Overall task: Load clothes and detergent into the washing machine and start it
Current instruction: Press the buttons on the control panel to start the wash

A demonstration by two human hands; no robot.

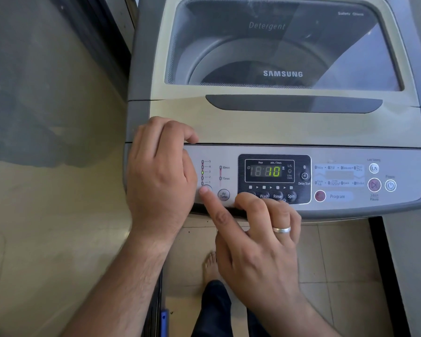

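A top-loading washing machine fills the upper right, its glass lid closed over the drum. On the control panel the display shows a lit 10, and the level 3 light glows. My left hand rests on the panel's left end, fingers curled over the seam with the lid. My right hand, with a ring, points its index fingertip onto the round button under the level lights; its other fingers are curled at the panel's front edge. Neither hand holds anything.
A wall or cabinet side stands close on the left. Below is tiled floor with my bare foot and dark trouser leg. The start/pause and power buttons sit at the panel's right end.
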